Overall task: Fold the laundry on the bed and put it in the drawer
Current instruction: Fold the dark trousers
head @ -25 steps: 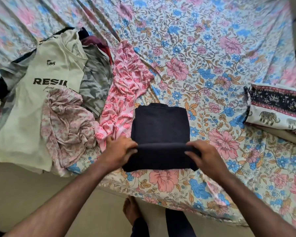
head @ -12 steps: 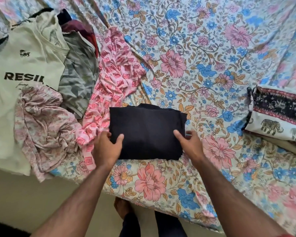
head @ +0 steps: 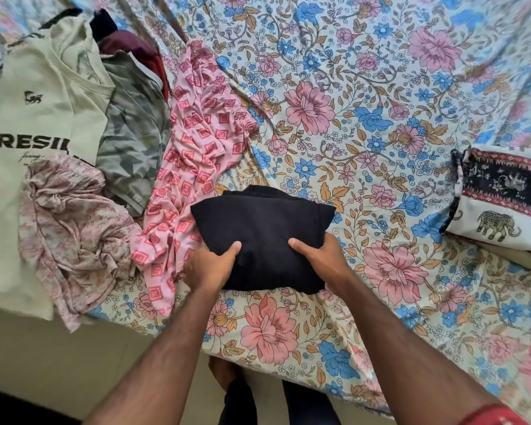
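Left hand point(head: 210, 265) gripping the near left edge of the folded dark garment point(head: 261, 237), thumb on top, fingers tucked out of sight underneath. Right hand point(head: 319, 259) gripping the near right edge the same way, thumb lying across the cloth. Garment folded into a thick rectangle, near the near edge of the bed point(head: 365, 124), its left side overlapping the pink patterned cloth point(head: 193, 154). Cannot tell whether lifted or resting on the floral sheet. Further left, unfolded: a crumpled pale pink floral piece point(head: 71, 228), a camouflage garment point(head: 135, 148), a beige T-shirt printed RESIL point(head: 40, 111), and dark and maroon pieces point(head: 129, 47) at the far end of the pile. Well apart at the right edge, a folded elephant-print cloth point(head: 503, 204)
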